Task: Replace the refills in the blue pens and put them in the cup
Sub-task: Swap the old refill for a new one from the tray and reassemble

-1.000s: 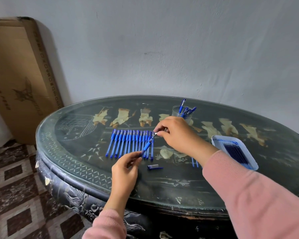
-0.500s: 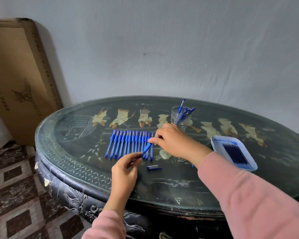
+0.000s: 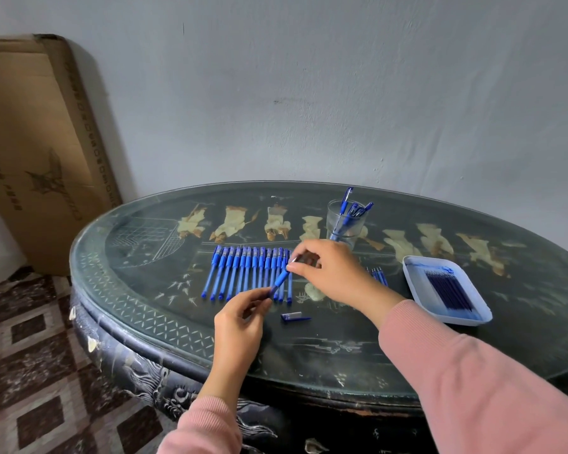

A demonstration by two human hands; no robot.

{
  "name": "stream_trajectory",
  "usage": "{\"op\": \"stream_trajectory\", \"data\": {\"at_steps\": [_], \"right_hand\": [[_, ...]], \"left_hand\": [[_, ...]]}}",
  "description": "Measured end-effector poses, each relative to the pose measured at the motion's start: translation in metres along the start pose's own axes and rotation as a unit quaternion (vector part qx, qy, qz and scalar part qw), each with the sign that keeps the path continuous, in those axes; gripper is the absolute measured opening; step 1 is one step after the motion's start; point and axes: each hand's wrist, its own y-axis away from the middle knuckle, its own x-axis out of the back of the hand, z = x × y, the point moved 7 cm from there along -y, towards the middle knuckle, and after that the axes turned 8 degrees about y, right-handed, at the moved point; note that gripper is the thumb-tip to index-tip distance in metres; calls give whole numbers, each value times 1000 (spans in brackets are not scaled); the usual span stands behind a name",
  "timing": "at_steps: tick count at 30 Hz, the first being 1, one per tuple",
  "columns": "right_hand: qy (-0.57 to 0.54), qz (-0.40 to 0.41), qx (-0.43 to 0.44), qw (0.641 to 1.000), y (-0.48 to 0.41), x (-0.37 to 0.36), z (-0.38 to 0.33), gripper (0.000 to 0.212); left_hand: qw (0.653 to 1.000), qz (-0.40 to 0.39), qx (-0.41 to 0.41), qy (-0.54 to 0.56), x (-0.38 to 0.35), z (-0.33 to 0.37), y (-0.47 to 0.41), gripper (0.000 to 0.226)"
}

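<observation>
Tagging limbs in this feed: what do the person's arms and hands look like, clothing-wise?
Both arms wear plain pink long sleeves, the left sleeve and right sleeve each ending at the wrist. The left hand and right hand are bare: no gloves, and no rings or watch that I can see.

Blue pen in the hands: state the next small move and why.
Probably twist the tip end of the blue pen with the right hand while the left hand steadies its barrel. The right hand pinches that end, and the cap lies off on the table. Loosening or tightening: cannot tell.
</observation>
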Motion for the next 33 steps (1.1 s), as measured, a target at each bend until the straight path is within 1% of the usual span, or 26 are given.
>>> {"op": "stream_trajectory", "data": {"at_steps": [2, 3, 5, 6, 8, 10, 11, 14, 15, 18, 19, 21, 24, 26, 28, 30, 33], "right_hand": [[16, 19, -11, 1000, -1, 0, 1, 29], [9, 18, -19, 1000, -1, -1, 2, 27], [-39, 3, -22, 999, -1, -2, 2, 15], [-61, 0, -17, 998, -2, -3, 1, 14], [-60, 12, -15, 998, -2, -1, 1, 7], [-43, 26, -22, 998, -2, 0, 0, 19], [-48, 21, -27, 998, -2, -1, 1, 21], [-108, -21, -33, 993, -2, -5, 0, 23], [-112, -27, -31, 993, -2, -6, 0, 23], [-120, -2, -32, 992, -4, -6, -2, 8], [-124, 6, -34, 992, -5, -6, -2, 6], [-132, 7, -45, 990, -6, -8, -2, 14], [-147, -20, -49, 988, -7, -10, -4, 25], [-147, -27, -37, 988, -8, -11, -7, 22], [-144, -16, -46, 988, -9, -12, -7, 15], [-148, -8, -65, 987, -10, -15, -6, 18], [-171, -24, -70, 982, -11, -18, -6, 22]], "left_hand": [[1000, -1, -1, 3, 1, 0, 0, 25], [1000, -1, -5, 3, 1, 0, 0, 24], [1000, -3, -16, -3, 1, 2, 0, 22], [1000, -3, -20, -7, 2, 2, -1, 22], [1000, -4, -26, -12, 2, 3, -1, 23], [1000, -4, -18, -3, 2, 3, -1, 23], [1000, -3, -10, 5, 2, 2, -1, 24], [999, 1, 18, 33, 3, -3, -1, 23], [999, 1, 26, 41, 3, -4, -1, 23], [998, -1, 34, 51, 2, -5, 0, 21], [998, -2, 36, 54, 1, -5, 0, 21], [996, -2, 46, 71, 0, -5, 0, 20], [995, 1, 52, 89, 1, -4, -1, 17], [994, -1, 55, 96, 1, -4, -1, 17], [993, -2, 59, 101, 1, -3, 0, 17], [993, -5, 62, 103, 1, -3, 0, 17], [993, -7, 64, 100, 0, -4, 0, 17]]}}
